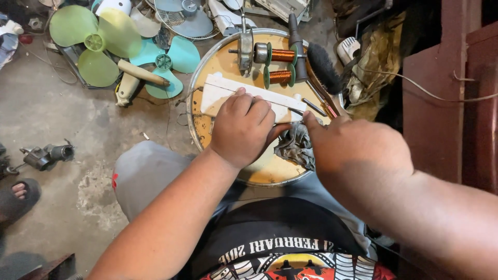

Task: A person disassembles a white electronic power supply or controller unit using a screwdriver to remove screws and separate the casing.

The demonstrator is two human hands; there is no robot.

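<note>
My left hand (pixel 241 129) presses down on folded white sheets (pixel 218 89) that lie across a round yellow tray (pixel 264 173). The fingers are curled over the sheets' near edge. My right hand (pixel 353 142) rests at the sheets' right end, thumb and forefinger pinched near a thin metal tool (pixel 296 110); what it grips is hidden. A crumpled grey rag (pixel 295 148) lies between the two hands.
Two spools of copper wire (pixel 281 54) (pixel 280 77), a small motor frame (pixel 245 49) and a black brush (pixel 324 67) sit at the tray's far side. Green and teal fan blades (pixel 96 41) (pixel 166 62) lie on the concrete floor, left. A red-brown wooden panel (pixel 441 103) stands right.
</note>
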